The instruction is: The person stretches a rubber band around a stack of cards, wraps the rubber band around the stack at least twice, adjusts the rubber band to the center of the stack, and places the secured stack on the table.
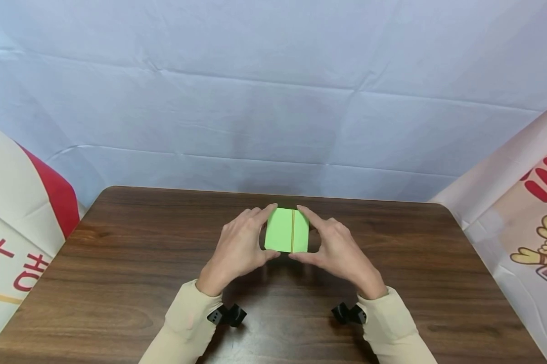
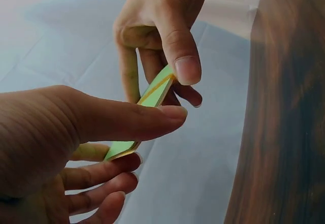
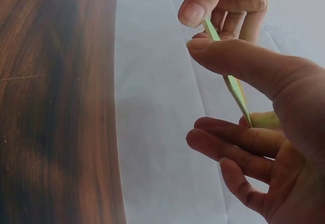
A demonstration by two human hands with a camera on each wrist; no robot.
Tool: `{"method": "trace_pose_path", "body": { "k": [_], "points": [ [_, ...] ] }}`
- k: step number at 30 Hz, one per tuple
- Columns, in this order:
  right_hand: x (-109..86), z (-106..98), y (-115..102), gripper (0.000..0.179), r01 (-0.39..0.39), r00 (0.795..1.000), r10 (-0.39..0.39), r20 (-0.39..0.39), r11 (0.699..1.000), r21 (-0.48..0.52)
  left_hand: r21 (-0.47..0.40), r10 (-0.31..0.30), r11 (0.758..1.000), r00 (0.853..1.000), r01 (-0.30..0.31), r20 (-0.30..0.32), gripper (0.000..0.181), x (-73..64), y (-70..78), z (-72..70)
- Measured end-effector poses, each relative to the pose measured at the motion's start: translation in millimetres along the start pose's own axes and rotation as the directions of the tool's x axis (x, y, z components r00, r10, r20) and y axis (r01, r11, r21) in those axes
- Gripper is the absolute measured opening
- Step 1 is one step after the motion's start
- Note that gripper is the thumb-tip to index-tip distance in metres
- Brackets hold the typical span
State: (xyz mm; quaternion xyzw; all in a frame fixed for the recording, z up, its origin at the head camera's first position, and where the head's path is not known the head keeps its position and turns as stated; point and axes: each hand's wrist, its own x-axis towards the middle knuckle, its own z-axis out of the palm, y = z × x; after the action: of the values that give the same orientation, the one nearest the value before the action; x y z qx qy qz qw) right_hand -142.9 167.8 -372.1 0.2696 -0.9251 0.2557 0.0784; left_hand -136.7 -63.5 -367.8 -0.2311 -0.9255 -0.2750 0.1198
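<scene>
A thin stack of light green paper (image 1: 278,230) is held up between both hands over the dark wooden table (image 1: 132,283). Around it, right of its middle in the head view, runs a yellow-brown rubber band (image 1: 293,231). The left hand (image 1: 241,240) pinches the left side, thumb at the near edge and a fingertip at the far corner. On the opposite side the right hand (image 1: 336,246) grips it the same way. The left wrist view shows the stack (image 2: 147,102) nearly edge-on, its layered edge visible; the right wrist view shows its thin edge (image 3: 234,93) too.
A pale blue-white cloth (image 1: 255,111) hangs behind the table's far edge. Printed white cloths with red marks stand at the left (image 1: 23,212) and right (image 1: 523,242). Small black camera mounts (image 1: 228,315) sit at both wrists, by the cream sleeves (image 1: 187,318).
</scene>
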Motion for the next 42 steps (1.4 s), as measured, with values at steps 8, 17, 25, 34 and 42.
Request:
{"method": "trace_pose_path", "body": {
  "k": [8,17,25,34,42],
  "points": [
    [-0.8,-1.9,1.8,0.101,0.003,1.000,-0.003,0.019,1.000,0.013,0.001,0.019,1.000,0.999,-0.019,0.035,0.092,-0.1,-3.2,-3.0],
    [-0.2,-3.6,0.0,0.100,-0.032,0.999,0.032,0.012,0.998,0.050,-0.131,0.021,0.991,0.999,-0.017,0.033,0.090,1.8,-10.2,-4.5],
    [-0.3,-2.6,-2.2,0.101,-0.039,0.999,0.040,-0.027,0.999,0.037,-0.142,0.037,0.989,0.999,-0.040,-0.022,0.089,2.9,-9.2,-1.4],
    [-1.3,-3.8,-4.2,0.103,-0.052,0.999,0.051,0.010,0.998,0.036,-0.147,0.030,0.989,1.000,-0.030,-0.001,0.089,2.0,-9.7,-2.1],
    [-0.8,-5.9,-2.9,0.101,-0.047,0.998,0.043,0.052,0.995,0.087,-0.205,0.057,0.978,0.996,-0.043,0.065,0.080,3.4,-12.9,-5.5]
  ]
}}
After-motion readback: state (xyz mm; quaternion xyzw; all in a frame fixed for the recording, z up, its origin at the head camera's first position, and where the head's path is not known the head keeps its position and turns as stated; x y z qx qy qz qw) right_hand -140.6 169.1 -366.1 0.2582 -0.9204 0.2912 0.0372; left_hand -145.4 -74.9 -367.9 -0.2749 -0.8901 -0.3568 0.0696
